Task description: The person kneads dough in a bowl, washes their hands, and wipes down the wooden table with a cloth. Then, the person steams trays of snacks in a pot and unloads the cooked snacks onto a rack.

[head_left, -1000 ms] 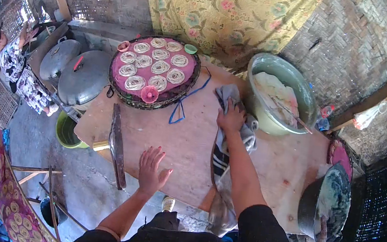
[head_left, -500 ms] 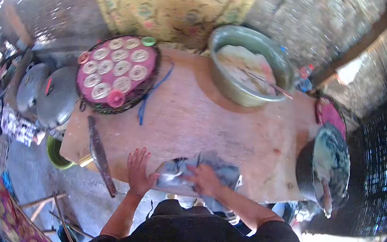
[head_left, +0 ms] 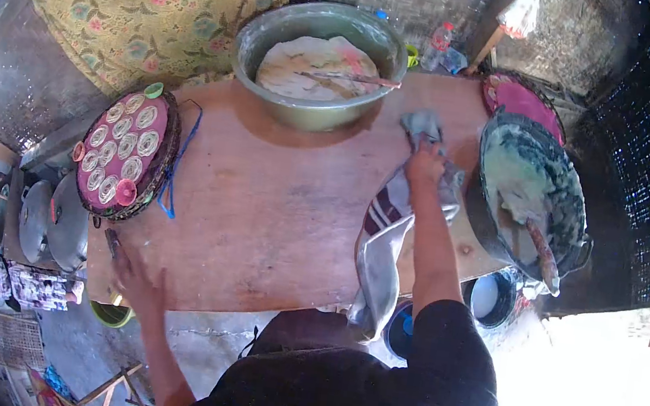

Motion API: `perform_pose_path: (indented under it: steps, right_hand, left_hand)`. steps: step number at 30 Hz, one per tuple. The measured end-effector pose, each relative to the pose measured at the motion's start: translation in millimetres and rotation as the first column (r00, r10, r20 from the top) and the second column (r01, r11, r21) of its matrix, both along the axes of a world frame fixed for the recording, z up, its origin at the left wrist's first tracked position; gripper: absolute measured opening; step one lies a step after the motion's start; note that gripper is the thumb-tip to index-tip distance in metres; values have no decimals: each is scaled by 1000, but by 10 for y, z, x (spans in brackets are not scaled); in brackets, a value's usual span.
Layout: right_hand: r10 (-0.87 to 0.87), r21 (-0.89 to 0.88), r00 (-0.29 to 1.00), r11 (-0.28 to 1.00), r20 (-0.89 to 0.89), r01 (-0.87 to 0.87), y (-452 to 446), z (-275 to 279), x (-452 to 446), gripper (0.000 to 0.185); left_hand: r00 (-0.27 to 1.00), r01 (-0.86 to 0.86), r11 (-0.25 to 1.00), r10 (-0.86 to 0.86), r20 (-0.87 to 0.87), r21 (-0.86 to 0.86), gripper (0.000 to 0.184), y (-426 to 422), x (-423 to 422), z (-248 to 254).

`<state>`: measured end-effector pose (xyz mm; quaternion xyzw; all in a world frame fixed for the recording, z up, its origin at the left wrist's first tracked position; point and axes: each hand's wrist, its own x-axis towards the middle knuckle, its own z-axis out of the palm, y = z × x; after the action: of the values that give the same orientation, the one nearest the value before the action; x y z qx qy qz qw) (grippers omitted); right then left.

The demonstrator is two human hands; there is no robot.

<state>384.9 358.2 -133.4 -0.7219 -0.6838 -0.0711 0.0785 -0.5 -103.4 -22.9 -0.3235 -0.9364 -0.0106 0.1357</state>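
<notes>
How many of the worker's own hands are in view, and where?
2: the right hand holds the cloth toward the right of the table; the left hand is near the table's left end, by a dark bar. Neither is hidden.

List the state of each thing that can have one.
Right hand: on the cloth
Cloth: bunched, overhanging table edge
Left hand: blurred, over dark bar
Green basin: uncovered, holding pale mass
Dark pan: uncovered, residue-coated, stick across rim
Two pots: lidded
Left tray: bearing coils
Bottle: upright, capped
</notes>
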Motion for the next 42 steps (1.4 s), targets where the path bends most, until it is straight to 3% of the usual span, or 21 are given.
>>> perform_pose_path:
  steps: [1, 3, 5, 7, 9, 10, 15, 17, 19, 21, 23, 25, 26, 27, 29, 31, 35, 36, 39, 40, 42]
  right_hand:
    - [-2, -5, 1000, 1000, -4, 2, -34, -23, 185, 51]
    - [-119, -110, 983, 989, -143, 104, -274, -70, 538, 52]
    - [-43, -7, 999, 999, -17, 42, -862, -54, 782, 52]
    - [-137, -206, 985, 972, -101, 114, -1588, 342, 902, 51]
    - [-57, 24, 997, 998, 56, 56, -2138, 125, 1334, 50]
    - [-158, -49, 987, 986, 43, 160, -2384, 211, 1465, 49]
    - [-375, -118, 924, 924, -75, 365, -3101, 58, 2383, 45]
    - [-86, -135, 949, 990, -302, 47, -3262, 501, 2099, 41]
    - [101, -59, 780, 983, -617, -175, -3379, 889, 1414, 39]
    - [112, -274, 832, 913, -543, -301, -3511, 1458, 268, 39]
    - [490, -141, 720, 771, -492, -621, -3667, 1174, -368, 57]
    - [528, -373, 675, 572, -515, -731, -3733, 915, -893, 52]
    - [530, -364, 668, 570, -522, -736, -3777, 783, -896, 52]
    - [564, -331, 701, 624, -436, -708, -3813, 645, -908, 51]
    - [563, -218, 771, 746, -297, -629, -3681, 447, -678, 49]
    - [486, -113, 842, 847, -234, -520, -3455, 319, -222, 50]
    - [275, -274, 954, 915, -115, -297, -3009, -116, 1052, 51]
    - [-46, -375, 990, 927, -132, -7, -2938, 170, 1152, 50]
    - [-309, -396, 943, 887, -123, 238, -3193, 284, 1956, 42]
    - [-426, -471, 897, 819, -117, 328, -3383, 673, 1987, 43]
    - [-374, -372, 892, 889, -254, 267, -3836, 756, 2409, 37]
  left_hand:
    - [982, -186, 983, 185, 42, 9, 82, -73, -172, 35]
    - [977, -174, 982, 164, 138, 70, 85, -549, -781, -288]
    - [962, -159, 976, 120, 246, 147, 88, -735, -1128, -519]
    - [896, -92, 994, 58, 441, 57, 88, -807, -1245, -628]
    - [886, -178, 984, 150, 440, 22, 88, -724, -1119, -433]
    - [870, -270, 963, 251, 425, -16, 87, -723, -1076, -374]
    - [911, -148, 989, 136, 389, 2, 82, -815, -1203, -477]
    - [904, -121, 992, 126, 408, -37, 82, -858, -962, -423]
    - [840, 98, 989, -144, 524, 114, 73, -767, -616, -290]
    - [737, 226, 938, -341, 584, 263, 70, -464, -116, 2]
    - [635, 466, 793, -609, 476, 393, 67, -96, 70, -73]
    - [457, 488, 704, -710, 535, 516, 65, 412, 454, 157]
    - [465, 600, 638, -769, 438, 483, 66, 659, 524, 77]
    - [456, 703, 563, -826, 332, 435, 68, 924, 578, -70]
    - [502, 773, 586, -799, 331, 241, 74, 1350, 860, -106]
    - [388, 832, 492, -847, 364, 256, 72, 1614, 1250, 64]
    - [252, 931, 301, -940, 231, 207, 71, 2183, 1758, -320]
    - [214, 958, 233, -969, 122, 165, 68, 2278, 1874, -327]
    - [141, 988, 145, -988, 69, 50, 63, 2515, 2163, -366]
    - [114, 992, 118, -991, 73, 51, 63, 2579, 2226, -405]
    - [46, 997, 48, -998, 43, 61, 57, 2707, 2332, -505]
